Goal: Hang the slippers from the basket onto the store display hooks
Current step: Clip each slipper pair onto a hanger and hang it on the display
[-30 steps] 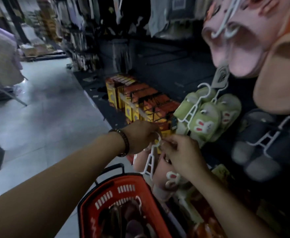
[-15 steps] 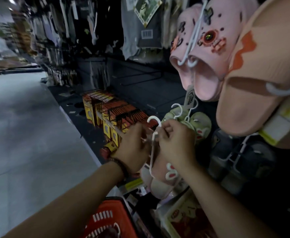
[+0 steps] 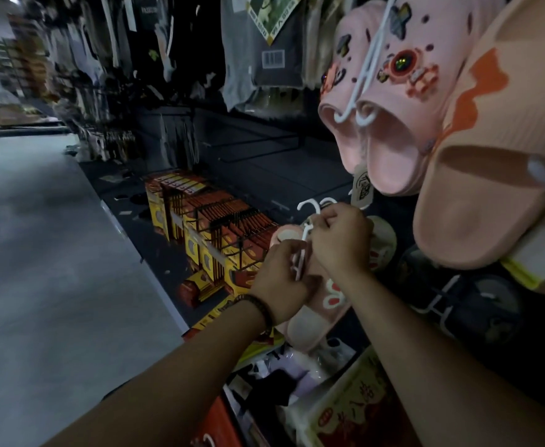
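Orange boxes [image 3: 200, 233] line the shelf on the left, and the red basket [image 3: 214, 427] sits near, at the bottom edge. The left hand [image 3: 280, 282] curls around the lower stem of the white hanger [image 3: 300, 253], steadying the pink slippers [image 3: 327, 301] that hang on it. The right hand [image 3: 340, 240] pinches the hanger just under its curved top. The display hook is hidden behind the hands. Best, I judge, to keep the curved top facing the rack, lift it over the peg's tip, then release the lower hand first.
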The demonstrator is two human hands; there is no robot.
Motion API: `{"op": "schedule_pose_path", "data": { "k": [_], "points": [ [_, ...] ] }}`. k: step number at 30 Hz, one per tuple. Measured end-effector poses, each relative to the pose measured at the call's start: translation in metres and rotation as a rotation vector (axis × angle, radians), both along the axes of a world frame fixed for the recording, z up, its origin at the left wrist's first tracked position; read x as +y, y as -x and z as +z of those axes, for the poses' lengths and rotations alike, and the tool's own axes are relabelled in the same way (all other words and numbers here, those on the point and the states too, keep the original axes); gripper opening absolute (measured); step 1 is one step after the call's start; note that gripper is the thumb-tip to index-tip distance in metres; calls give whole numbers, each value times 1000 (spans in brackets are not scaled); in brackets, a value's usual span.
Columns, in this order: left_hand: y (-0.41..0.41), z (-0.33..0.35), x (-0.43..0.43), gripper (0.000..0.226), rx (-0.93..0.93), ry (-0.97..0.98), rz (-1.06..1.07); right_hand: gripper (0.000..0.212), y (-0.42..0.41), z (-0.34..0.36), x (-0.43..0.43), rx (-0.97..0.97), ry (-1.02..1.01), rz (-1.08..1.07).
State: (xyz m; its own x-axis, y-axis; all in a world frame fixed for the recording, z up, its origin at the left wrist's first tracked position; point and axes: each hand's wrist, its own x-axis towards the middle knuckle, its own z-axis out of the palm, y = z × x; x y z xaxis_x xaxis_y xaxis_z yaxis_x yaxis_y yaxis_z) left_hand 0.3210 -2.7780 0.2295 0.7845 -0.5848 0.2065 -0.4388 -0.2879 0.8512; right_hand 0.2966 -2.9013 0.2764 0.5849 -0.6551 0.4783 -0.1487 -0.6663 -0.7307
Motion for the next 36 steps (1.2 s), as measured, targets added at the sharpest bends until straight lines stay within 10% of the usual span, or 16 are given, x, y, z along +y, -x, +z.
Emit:
{"op": "schedule_pose_path", "data": {
  "k": [13,36],
  "points": [
    [-6,-65,76,18,236,3,81,19,44,-56,26,-121,-268,76],
    [84,-272,255,19,495,-512,243,13,125,-334,178,833,-809,471]
  ]
}}
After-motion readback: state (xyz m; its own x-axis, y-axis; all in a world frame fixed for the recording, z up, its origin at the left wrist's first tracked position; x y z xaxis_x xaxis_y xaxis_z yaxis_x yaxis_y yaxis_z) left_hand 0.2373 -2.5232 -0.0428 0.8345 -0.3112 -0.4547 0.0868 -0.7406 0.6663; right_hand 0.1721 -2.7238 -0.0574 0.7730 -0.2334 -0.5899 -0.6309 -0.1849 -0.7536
